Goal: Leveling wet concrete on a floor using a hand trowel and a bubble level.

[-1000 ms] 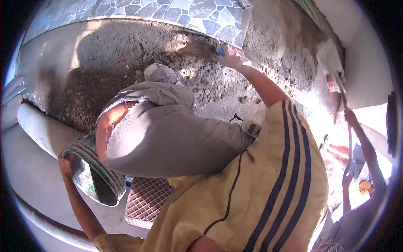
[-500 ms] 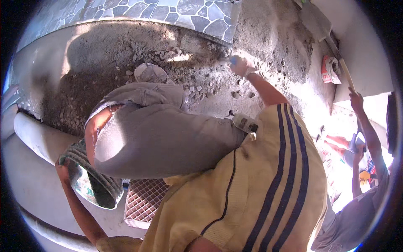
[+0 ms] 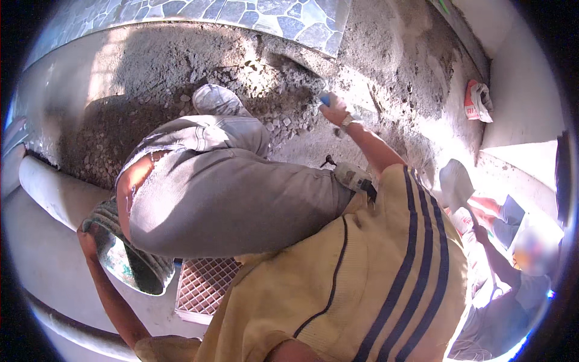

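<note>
On the rough mortar bed (image 3: 181, 66), just below the patterned stone tiles (image 3: 241, 12), the person's right hand (image 3: 335, 111) is closed round a small tool w/ a blue handle (image 3: 324, 99). Only the blue end shows; the working part is hidden under the hand, so can't tell what kind of tool it is. Wristwatch (image 3: 347, 122) on that arm.

Left hand (image 3: 84, 232) grips the rim of a worn bucket (image 3: 129, 262) at lower left. Fingers curl over the edge, mostly hidden behind it. Bucket's inside is in shadow, contents unclear.

Bent knee in grey trousers (image 3: 223, 193) and yellow striped shirt (image 3: 362, 283) block most of the middle. Shoe (image 3: 218, 99) rests on the mortar. Reddish grid-backed tile (image 3: 205, 286) lies beside the bucket, partly covered by the shirt. Pale pipe (image 3: 57, 193) runs along the left, cut off by the rim.

Far right: another person (image 3: 506, 289), partly cut off, holds a shovel (image 3: 456, 184). Crumpled red-white bag (image 3: 478, 101) by the wall.
</note>
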Motion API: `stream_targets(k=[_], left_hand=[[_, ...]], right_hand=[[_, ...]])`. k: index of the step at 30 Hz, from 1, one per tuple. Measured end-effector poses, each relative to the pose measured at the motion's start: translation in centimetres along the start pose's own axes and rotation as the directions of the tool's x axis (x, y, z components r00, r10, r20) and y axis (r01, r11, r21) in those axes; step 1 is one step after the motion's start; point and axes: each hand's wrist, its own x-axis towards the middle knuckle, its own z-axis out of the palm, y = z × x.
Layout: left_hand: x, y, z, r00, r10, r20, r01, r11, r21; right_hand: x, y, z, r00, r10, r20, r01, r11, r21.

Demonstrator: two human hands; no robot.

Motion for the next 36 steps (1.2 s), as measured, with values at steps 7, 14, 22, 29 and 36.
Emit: stream_targets(k=[7,14,22,29,36], left_hand=[[-0.6,0.0,0.1,0.995,-0.009,-0.098,0.026,0.985,0.168],[-0.3,-0.8,-0.5,0.999,-0.011,-0.050,0.023,0.969,0.247],[-0.4,0.1,0.2,0.996,-0.015,-0.093,0.024,0.996,0.088],[-1.2,-1.0,-1.1,0.991,-0.071,-0.117,0.089,0.984,0.156],[-0.6,-1.6,-2.2,0.997,-0.030,-0.064,0.045,0.971,0.234]], right_hand=[[-4.1,-1.8,-1.1,0.959,-0.008,0.282,0.100,0.944,-0.315],[2.7,-10.0,-0.5,0.983,-0.075,0.170,0.078,0.997,-0.013],[-2.8,-3.2,-2.8,0.931,0.088,0.353,0.035,0.944,-0.329],[-7.8,-1.6,0.4,0.932,0.197,0.306,-0.084,0.935,-0.344],[-6.7,-3.5,-0.8,0.961,-0.265,0.082,0.271,0.960,-0.075]])
